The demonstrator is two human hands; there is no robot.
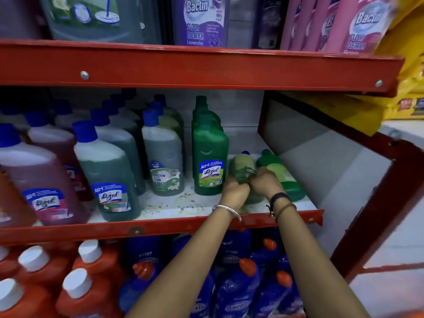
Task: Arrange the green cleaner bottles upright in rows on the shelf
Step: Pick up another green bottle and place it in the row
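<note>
On the middle shelf (160,211), a row of green bottles (210,161) stands upright, just left of your hands. Your left hand (235,193) and right hand (266,181) both close their fingers around the lower end of a pale green bottle (243,167) lying flat. Another green bottle (283,174) lies beside it, to the right.

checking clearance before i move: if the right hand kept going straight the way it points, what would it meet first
The right hand points into the shelf and already grips the lying pale green bottle together with the left hand. Beyond that bottle, the path looks free to the shelf's back wall, though depth is hard to judge.
</note>
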